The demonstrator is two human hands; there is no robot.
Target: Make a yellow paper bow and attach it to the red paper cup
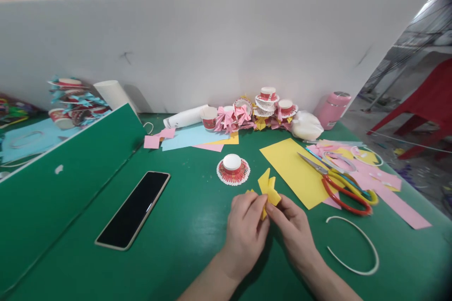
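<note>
Between my two hands is a folded piece of yellow paper (269, 189) with pointed flaps standing up. My left hand (245, 225) pinches it from the left, fingers closed. On its other side my right hand (293, 225) grips the same paper between thumb and fingers. Parts of the fold are hidden behind my fingers. Just beyond them a paper cup (232, 162) stands bottom up, its red and white sides cut and fanned out flat on the green table (190, 225). A yellow sheet (293, 164) lies to the right.
Red-handled scissors (348, 197) and pink paper (406, 207) lie at right, near a curved white strip (376, 256). A phone (134, 211) rests at left, beside a green divider (70, 183). Decorated cups (267, 96), a white bag (306, 125) and a pink bottle (334, 110) line the back.
</note>
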